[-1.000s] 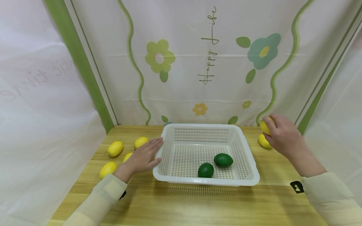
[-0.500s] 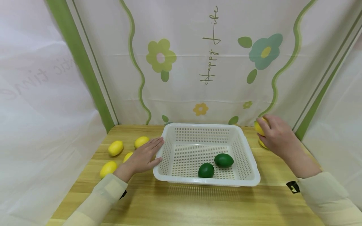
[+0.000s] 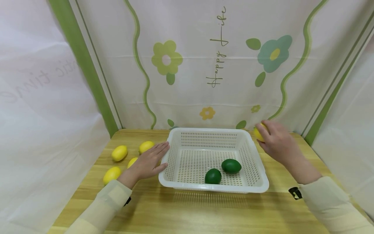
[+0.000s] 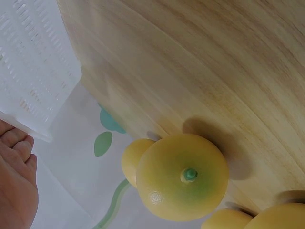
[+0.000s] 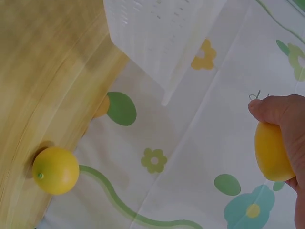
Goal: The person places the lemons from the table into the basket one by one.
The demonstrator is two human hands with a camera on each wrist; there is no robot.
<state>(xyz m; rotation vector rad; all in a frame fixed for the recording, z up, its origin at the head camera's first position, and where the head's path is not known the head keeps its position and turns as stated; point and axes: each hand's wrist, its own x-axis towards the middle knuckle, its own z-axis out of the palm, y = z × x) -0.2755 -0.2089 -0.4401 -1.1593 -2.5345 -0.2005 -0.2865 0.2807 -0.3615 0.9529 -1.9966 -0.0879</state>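
Observation:
My right hand (image 3: 279, 143) grips a yellow lemon (image 3: 259, 132), held up beside the far right corner of the white plastic basket (image 3: 213, 187). The right wrist view shows the thumb and fingers around this lemon (image 5: 274, 151). With its fingers extended, my left hand (image 3: 147, 162) rests on the basket's left rim. Inside the basket, toward the front right, lie two dark green lemon-shaped fruits, one (image 3: 231, 166) a little behind the other (image 3: 213, 176). A second lemon (image 5: 55, 170) sits on the table at the right; in the head view my right hand hides it.
Left of the basket, several lemons lie on the wooden table (image 3: 187, 213), among them one at the back (image 3: 119, 153) and one nearer (image 3: 112, 175). My left hand partly covers some. A printed white curtain (image 3: 190, 87) hangs behind the table.
My right hand has moved left toward the basket with the lemon in its grip, away from above the other lemon. My left hand has stayed on the rim.

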